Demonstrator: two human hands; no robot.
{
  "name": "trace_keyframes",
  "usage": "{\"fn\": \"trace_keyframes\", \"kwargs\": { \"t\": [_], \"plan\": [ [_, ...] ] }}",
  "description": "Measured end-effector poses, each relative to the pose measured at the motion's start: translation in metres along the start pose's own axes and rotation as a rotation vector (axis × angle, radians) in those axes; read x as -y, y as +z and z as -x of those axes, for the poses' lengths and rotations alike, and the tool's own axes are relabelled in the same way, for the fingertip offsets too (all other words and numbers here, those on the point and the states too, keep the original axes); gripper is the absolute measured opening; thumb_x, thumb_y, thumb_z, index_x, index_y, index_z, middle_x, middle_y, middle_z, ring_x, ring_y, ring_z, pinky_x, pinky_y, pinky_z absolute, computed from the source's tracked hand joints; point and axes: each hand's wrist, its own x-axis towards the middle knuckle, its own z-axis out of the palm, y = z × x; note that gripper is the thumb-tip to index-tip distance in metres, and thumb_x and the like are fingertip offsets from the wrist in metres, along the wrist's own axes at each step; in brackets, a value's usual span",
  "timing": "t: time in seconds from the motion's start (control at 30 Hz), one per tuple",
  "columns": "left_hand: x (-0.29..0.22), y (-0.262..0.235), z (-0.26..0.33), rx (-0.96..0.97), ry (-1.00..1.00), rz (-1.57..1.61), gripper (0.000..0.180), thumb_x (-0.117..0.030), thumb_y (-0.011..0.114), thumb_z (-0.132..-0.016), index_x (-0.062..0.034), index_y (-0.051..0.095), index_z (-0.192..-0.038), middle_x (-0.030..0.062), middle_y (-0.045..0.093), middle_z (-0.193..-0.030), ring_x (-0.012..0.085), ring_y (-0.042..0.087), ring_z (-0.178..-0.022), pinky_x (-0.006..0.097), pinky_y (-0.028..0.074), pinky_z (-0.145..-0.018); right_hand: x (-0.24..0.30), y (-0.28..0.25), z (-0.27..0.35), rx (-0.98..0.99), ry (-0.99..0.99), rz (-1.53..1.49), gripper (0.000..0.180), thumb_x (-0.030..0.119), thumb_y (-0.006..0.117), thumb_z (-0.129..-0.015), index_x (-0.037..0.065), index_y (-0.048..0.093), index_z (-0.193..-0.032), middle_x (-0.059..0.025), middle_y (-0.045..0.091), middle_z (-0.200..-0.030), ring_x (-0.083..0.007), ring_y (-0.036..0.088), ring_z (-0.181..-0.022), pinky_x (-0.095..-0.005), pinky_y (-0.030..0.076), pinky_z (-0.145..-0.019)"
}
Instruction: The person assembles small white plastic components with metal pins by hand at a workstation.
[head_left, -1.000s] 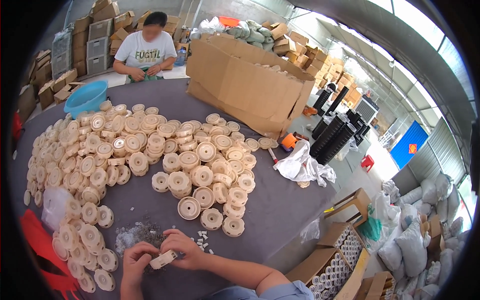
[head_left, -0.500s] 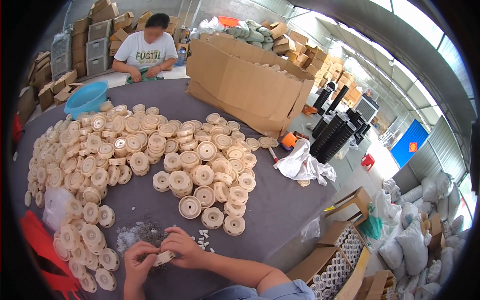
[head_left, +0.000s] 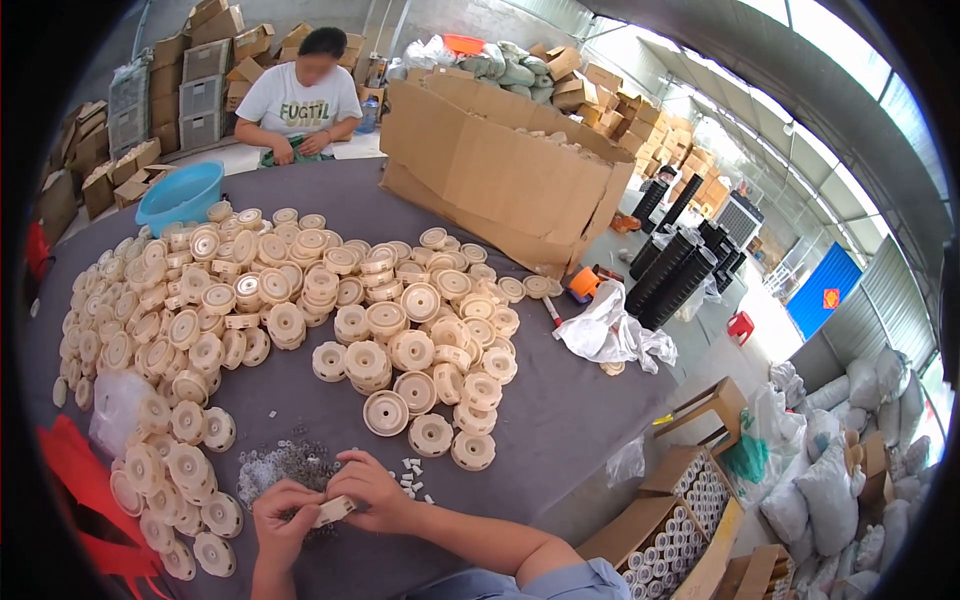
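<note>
Close to the near edge of the table, my two hands meet around one cream-coloured round plastic cap [head_left: 334, 511], tilted so that its notched rim shows. My right hand [head_left: 368, 492] grips it from the right, and the fingers of my left hand [head_left: 286, 515] pinch at its left side. Whether a smaller part sits between the left fingertips is too small to tell. Just beyond my hands lies a pile of small clear and grey pieces [head_left: 283, 466]. Several small white pieces [head_left: 411, 478] are scattered right of my right hand.
A big heap of cream round caps [head_left: 215, 290] covers the table's left and middle. Behind it stand a blue basin [head_left: 180, 195] and a large cardboard box [head_left: 500, 165]. A white cloth [head_left: 612, 330] lies at the right edge. A person [head_left: 300, 100] sits across the table.
The whole view has shifted slightly, moving the scene a little right and down. My hands keep hold of the cap in nearly the same pose.
</note>
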Motion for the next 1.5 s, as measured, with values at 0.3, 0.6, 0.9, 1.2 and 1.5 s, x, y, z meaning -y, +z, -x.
{"fn": "trace_keyframes", "kwargs": {
  "t": [0.3, 0.6, 0.9, 1.2, 1.5],
  "plan": [
    [-0.002, 0.001, 0.0, -0.003, 0.02, -0.006, 0.011, -0.004, 0.065, -0.068, -0.0003, 0.068, -0.078, 0.0082, 0.06, -0.072, 0.0133, 0.055, -0.066, 0.023, 0.042, -0.058, 0.002, 0.001, 0.0, -0.004, -0.003, -0.016, 0.033, -0.001, 0.066, -0.058, 0.007, 0.054, -0.088, -0.0042, 0.057, -0.09, -0.0201, 0.055, -0.088, -0.0455, 0.034, -0.094],
    [0.0, 0.0, -0.001, 0.01, 0.016, -0.02, 0.014, -0.011, 0.063, -0.074, 0.0014, 0.067, -0.077, 0.0062, 0.057, -0.072, 0.0109, 0.052, -0.063, 0.021, 0.039, -0.055, 0.002, 0.0, -0.001, -0.002, 0.001, -0.025, 0.034, -0.001, 0.066, -0.057, 0.006, 0.054, -0.087, -0.0047, 0.056, -0.089, -0.0208, 0.055, -0.087, -0.045, 0.034, -0.093],
    [0.006, 0.004, -0.002, -0.055, 0.008, -0.086, 0.012, -0.002, 0.057, -0.069, 0.0013, 0.065, -0.078, 0.008, 0.058, -0.076, 0.0146, 0.055, -0.07, 0.025, 0.043, -0.063, 0.001, -0.001, -0.001, -0.024, 0.008, 0.031, 0.033, 0.001, 0.068, -0.056, 0.006, 0.054, -0.086, -0.0044, 0.056, -0.086, -0.0208, 0.055, -0.084, -0.0433, 0.035, -0.093],
    [0.012, 0.001, -0.001, -0.058, -0.023, -0.077, 0.004, -0.003, 0.061, -0.068, 0.0001, 0.064, -0.07, 0.0065, 0.056, -0.07, 0.013, 0.053, -0.066, 0.024, 0.041, -0.06, -0.002, 0.001, 0.0, 0.0, 0.027, 0.007, 0.033, 0.001, 0.068, -0.056, 0.007, 0.054, -0.086, -0.0043, 0.057, -0.086, -0.0207, 0.055, -0.084, -0.0436, 0.035, -0.093],
    [0.01, 0.003, -0.001, -0.088, 0.031, -0.029, 0.004, -0.004, 0.063, -0.069, -0.0012, 0.061, -0.066, 0.0062, 0.056, -0.068, 0.0132, 0.052, -0.064, 0.024, 0.04, -0.059, -0.003, 0.003, 0.0, 0.007, 0.076, -0.09, 0.031, 0.002, 0.067, -0.06, 0.007, 0.051, -0.085, -0.005, 0.055, -0.084, -0.0223, 0.054, -0.084, -0.0436, 0.034, -0.093]
  ]
}}
